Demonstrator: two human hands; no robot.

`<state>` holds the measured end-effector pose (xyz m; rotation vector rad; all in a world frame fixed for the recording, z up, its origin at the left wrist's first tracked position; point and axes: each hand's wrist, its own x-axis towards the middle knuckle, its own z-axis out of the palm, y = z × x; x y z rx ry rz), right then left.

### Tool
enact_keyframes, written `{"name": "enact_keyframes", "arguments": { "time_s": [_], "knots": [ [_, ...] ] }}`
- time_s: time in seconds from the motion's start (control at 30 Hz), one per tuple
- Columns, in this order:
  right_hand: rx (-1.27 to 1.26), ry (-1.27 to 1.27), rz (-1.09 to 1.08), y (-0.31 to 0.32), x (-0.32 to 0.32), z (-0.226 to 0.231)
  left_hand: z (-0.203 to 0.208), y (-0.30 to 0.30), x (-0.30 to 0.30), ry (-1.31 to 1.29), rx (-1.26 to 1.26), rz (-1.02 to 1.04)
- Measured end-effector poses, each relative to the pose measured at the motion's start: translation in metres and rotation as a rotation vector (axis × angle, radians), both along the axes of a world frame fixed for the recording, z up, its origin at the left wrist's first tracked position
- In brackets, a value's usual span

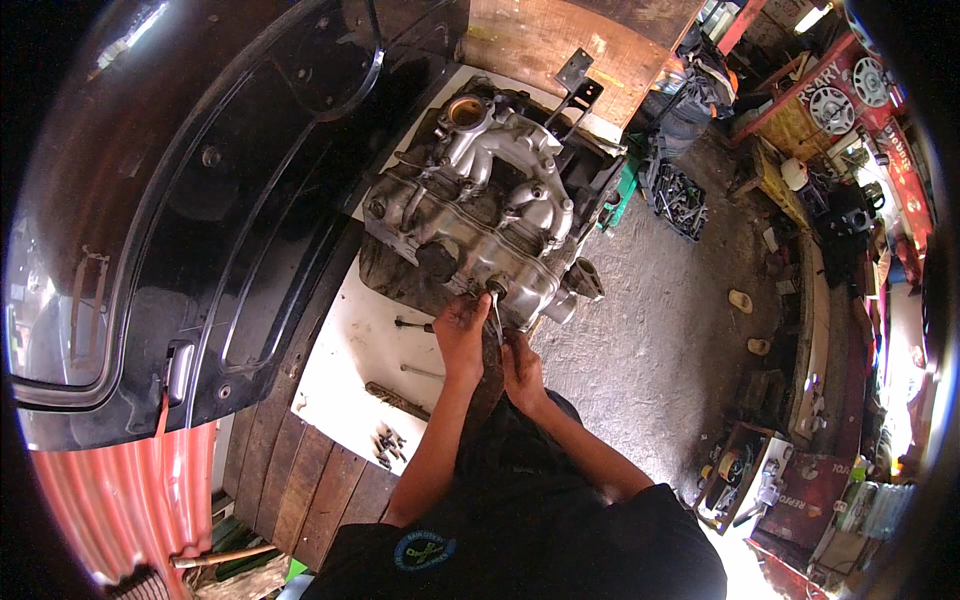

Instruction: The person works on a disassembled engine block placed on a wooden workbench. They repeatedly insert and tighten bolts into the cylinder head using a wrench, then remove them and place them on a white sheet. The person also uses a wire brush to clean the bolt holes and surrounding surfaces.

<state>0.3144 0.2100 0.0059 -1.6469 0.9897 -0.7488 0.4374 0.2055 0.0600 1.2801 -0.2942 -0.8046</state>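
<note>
Right hand [521, 368] grips tool [497, 313] (by engine [470, 225]).

Black vehicle panel [180, 220]; silver wheel covers [831, 111]

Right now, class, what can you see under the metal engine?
A white panel sticks out from under the engine, over wooden planks; whatever the engine covers cannot be seen.

Silvery wrench [497, 316], seemingly, against grey engine [450, 220]
</note>
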Motion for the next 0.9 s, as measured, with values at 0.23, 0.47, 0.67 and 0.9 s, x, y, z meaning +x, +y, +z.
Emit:
{"name": "enact_keyframes", "arguments": {
  "time_s": [0.23, 0.47, 0.67, 0.9],
  "knots": [
    [-0.131, 0.056, 0.05, -0.002, 0.003, -0.016, -0.013, 0.002, 0.001, -0.104, 0.075, -0.007],
    [-0.01, 0.067, 0.138, -0.004, 0.004, -0.001, -0.007, 0.0, -0.006, -0.156, 0.042, 0.039],
    [-0.087, 0.016, 0.154, -0.005, 0.009, 0.01, -0.011, -0.004, -0.014, -0.156, 0.024, 0.099],
    [-0.098, 0.047, 0.141, -0.008, 0.011, 0.002, -0.021, -0.003, -0.005, -0.245, 0.126, 0.058]
  ]
}}
